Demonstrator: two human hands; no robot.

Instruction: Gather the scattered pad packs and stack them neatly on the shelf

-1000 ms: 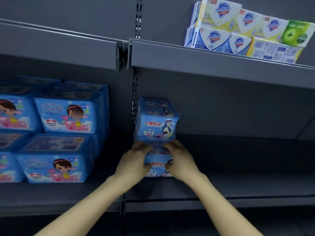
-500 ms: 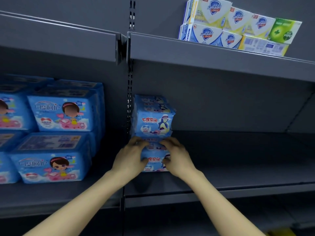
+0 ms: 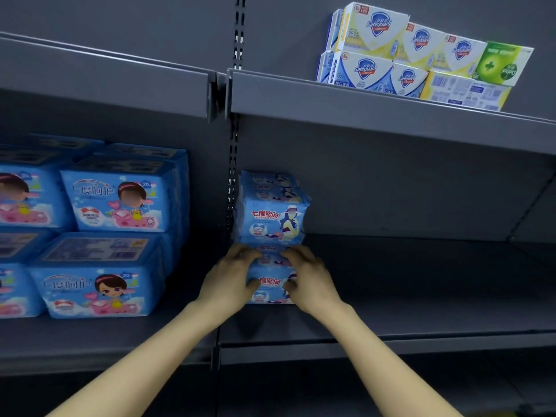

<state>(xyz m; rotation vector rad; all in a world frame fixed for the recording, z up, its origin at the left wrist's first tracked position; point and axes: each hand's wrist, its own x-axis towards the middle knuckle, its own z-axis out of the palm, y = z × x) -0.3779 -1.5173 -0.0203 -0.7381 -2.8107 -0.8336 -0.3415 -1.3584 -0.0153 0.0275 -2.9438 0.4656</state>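
A small stack of blue pad packs stands at the left end of the grey shelf [image 3: 421,314]. The upper pad pack [image 3: 272,219] faces me with red lettering and a figure in a hat. Under it sits the lower pad pack [image 3: 269,285], held from both sides. My left hand [image 3: 230,281] grips its left edge, fingers over the top and thumb on the front. My right hand [image 3: 310,281] grips its right edge the same way. More packs lie behind the stack, partly hidden.
Larger blue pad packs [image 3: 99,236] are piled two high on the neighbouring shelf bay to the left. Soap boxes [image 3: 415,58] sit on the upper shelf [image 3: 361,115] at the right. A slotted upright [image 3: 233,164] divides the bays.
Both hands stay on the lower pack. The view shifts slightly; the hands and the stack hold the same position on the shelf.
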